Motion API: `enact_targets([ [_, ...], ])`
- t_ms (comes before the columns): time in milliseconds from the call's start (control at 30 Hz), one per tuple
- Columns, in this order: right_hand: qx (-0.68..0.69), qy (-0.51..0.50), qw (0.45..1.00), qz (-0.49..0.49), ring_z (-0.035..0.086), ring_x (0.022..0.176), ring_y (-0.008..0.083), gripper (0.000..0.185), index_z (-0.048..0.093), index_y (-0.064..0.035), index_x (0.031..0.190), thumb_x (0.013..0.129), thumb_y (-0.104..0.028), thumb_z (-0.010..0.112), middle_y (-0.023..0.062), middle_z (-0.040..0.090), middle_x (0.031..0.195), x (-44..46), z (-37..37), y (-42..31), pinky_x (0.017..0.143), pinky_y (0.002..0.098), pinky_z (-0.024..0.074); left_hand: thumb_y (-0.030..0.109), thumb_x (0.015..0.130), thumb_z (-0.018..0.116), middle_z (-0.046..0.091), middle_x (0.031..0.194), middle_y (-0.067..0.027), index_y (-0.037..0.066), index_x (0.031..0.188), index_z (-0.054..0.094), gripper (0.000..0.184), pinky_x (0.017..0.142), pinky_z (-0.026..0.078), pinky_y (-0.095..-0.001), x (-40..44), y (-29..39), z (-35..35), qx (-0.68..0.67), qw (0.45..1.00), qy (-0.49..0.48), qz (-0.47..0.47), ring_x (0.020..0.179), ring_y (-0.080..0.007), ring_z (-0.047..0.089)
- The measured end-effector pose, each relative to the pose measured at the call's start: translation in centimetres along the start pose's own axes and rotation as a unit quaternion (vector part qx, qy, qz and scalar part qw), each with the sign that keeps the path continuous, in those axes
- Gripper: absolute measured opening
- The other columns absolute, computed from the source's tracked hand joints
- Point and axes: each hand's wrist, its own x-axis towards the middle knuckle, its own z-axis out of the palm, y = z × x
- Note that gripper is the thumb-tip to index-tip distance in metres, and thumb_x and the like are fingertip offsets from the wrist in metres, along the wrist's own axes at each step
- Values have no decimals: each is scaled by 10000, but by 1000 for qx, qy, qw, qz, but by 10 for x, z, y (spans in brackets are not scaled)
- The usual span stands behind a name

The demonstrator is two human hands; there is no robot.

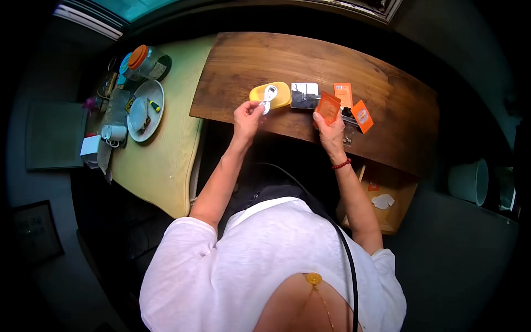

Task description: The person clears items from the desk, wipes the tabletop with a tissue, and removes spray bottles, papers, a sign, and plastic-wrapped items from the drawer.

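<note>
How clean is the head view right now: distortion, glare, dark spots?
Head view: fisheye curve bends the wooden desk; corners fall to black; print on the orange packet in the right hand is too small to read; window glows teal.

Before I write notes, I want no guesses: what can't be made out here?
Head view:
Print on the orange packet in the right hand: too small.
Part of the white cable in the left hand: behind the fingers.
Dark item beside that packet: partly covered by packets.
Back of the drawer: under the tabletop.
Framed picture at left: too dark.
</note>
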Motion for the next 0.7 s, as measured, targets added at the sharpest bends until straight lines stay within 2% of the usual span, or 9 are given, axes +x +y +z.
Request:
enact_targets([
  [67, -123, 79, 988, -48, 577, 876, 264, 337, 501, 13, 1098, 832, -175, 586, 151, 573, 949, 3, -11, 11, 775, 341, 457, 112, 828, 622, 610, 718, -28, 8, 945, 607, 158, 503, 447, -185, 11, 2, -5, -6, 999, 44, 31, 563, -80, 560],
  [100, -92, 84, 991, -51, 577, 876, 264, 337, 501, 13, 1098, 832, -175, 586, 151, 573, 949, 12, 42, 0, 775, 341, 457, 104, 826, 616, 606, 710, -28, 7, 933, 607, 145, 497, 440, -186, 43, 19, -57, 28, 995, 69, 65, 557, -76, 553],
  [167, -102, 72, 992, 0, 570, 878, 269, 282, 520, 9, 1075, 863, -176, 536, 149, 573, 939, 7, 47, -22, 771, 359, 452, 97, 822, 613, 604, 707, -28, 7, 927, 608, 139, 498, 433, -180, 68, 13, -73, 57, 991, 100, 66, 551, -75, 549],
  [233, -145, 100, 982, -72, 572, 827, 272, 272, 528, 4, 1070, 881, -191, 506, 136, 573, 933, 17, 52, -13, 750, 363, 455, 96, 819, 604, 604, 707, -28, -3, 917, 621, 140, 506, 434, -192, 99, 4, -82, 67, 990, 110, 66, 567, -87, 559],
  [333, -79, 161, 979, -92, 568, 778, 287, 238, 567, 12, 994, 872, -187, 518, 129, 581, 881, 17, 52, -22, 722, 369, 455, 153, 783, 620, 629, 745, -79, -7, 878, 670, 192, 615, 486, -297, 109, -9, -79, 286, 943, 104, 131, 655, -173, 608],
  [400, -178, 228, 933, -216, 568, 735, 317, 197, 598, 13, 913, 852, -163, 535, 146, 590, 835, 24, 50, -24, 699, 368, 456, 174, 763, 613, 623, 779, -121, -7, 849, 673, 210, 649, 482, -337, 105, -4, -74, 331, 922, 109, 168, 686, -231, 606],
  [433, -180, 232, 931, -216, 568, 735, 317, 197, 598, 13, 913, 852, -163, 535, 146, 590, 835, 28, 50, -27, 699, 368, 456, 196, 743, 605, 617, 812, -163, -7, 820, 675, 228, 684, 478, -377, 104, 1, -72, 377, 896, 118, 205, 716, -289, 605],
  [533, -165, 144, 974, -53, 580, 718, 362, 198, 599, 9, 873, 796, -173, 603, 177, 604, 805, 40, 42, -33, 665, 390, 466, 164, 761, 594, 585, 874, -168, -5, 894, 648, 221, 745, 461, -391, 94, 5, -70, 369, 903, 121, 185, 821, -307, 579],
  [700, -263, 110, 950, -126, 603, 798, 382, 359, 527, 18, 1014, 741, -183, 646, 198, 617, 806, 73, 49, -44, 715, 407, 489, 86, 768, 582, 485, 1019, -176, -5, 1003, 555, 253, 809, 424, -401, 67, 8, -57, 316, 896, 150, 274, 944, -328, 503],
])
